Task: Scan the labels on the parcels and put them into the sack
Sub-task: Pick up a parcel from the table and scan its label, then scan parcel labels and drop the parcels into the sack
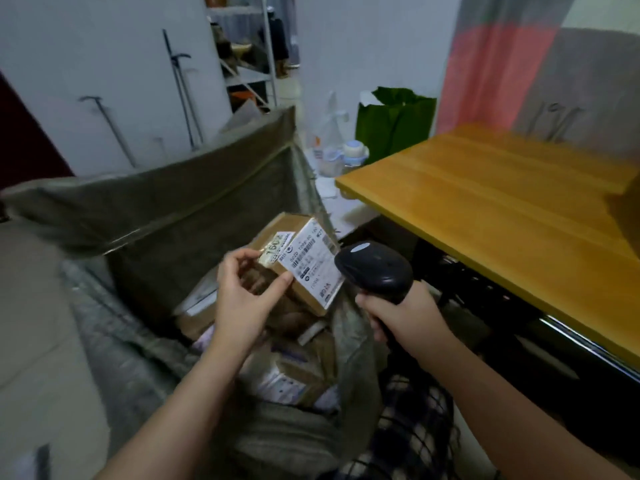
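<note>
**Parcel at scanner, over the sack**

Left grip (pixel 242 292) pinched a small parcel (pixel 304 271) between thumb and fingers, holding it above the open sack (pixel 194 216) with the label (pixel 313 261) turned up. Right grip (pixel 405 317) was wrapped round the handle of the scanner (pixel 375 268), whose head sat just beside the label. Several boxes (pixel 287 375) already lay in the sack. Desk (pixel 502 202) stood to the right. Judged: this parcel was at the scan step, with the drop left to do. How many waited out of view could not be told.
</note>
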`<state>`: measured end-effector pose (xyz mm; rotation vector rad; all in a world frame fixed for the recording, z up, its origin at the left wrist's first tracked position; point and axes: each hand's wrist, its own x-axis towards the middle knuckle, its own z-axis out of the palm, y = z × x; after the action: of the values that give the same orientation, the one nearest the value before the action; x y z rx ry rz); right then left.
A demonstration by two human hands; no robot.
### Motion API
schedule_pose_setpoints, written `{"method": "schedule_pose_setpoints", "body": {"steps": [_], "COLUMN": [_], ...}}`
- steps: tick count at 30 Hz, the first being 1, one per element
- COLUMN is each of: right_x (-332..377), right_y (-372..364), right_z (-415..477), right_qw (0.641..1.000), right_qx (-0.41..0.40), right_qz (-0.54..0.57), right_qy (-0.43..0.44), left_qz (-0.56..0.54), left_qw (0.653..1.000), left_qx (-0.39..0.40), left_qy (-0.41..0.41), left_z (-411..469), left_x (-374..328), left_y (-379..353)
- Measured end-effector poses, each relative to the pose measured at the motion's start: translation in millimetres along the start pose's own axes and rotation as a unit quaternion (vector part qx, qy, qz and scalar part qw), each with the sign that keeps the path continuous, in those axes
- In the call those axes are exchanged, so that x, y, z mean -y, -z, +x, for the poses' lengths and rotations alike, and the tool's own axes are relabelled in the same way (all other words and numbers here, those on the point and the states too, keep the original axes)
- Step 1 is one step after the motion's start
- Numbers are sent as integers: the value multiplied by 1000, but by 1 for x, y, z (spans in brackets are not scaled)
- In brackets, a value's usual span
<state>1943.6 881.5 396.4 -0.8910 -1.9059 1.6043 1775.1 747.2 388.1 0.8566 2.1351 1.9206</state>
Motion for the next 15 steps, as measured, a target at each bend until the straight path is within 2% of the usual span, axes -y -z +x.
{"method": "schedule_pose_setpoints", "body": {"steps": [4, 8, 10, 15], "right_x": [-8, -20, -29, -46], "right_y": [-39, -51, -50, -31], "right_z": [9, 15, 14, 10], "right_qw": [999, 997, 995, 992], "right_qx": [35, 27, 11, -43], "right_qz": [-30, -48, -73, -91], "right_qy": [-22, -58, -67, -83], "left_qz": [111, 207, 201, 161], "left_qw": [993, 976, 976, 981], "left_qx": [-28, 52, 85, 96], "left_qy": [-22, -31, -26, 45], "left_z": [14, 24, 27, 42], "left_x": [16, 38, 49, 74], "left_y": [45, 45, 33, 0]}}
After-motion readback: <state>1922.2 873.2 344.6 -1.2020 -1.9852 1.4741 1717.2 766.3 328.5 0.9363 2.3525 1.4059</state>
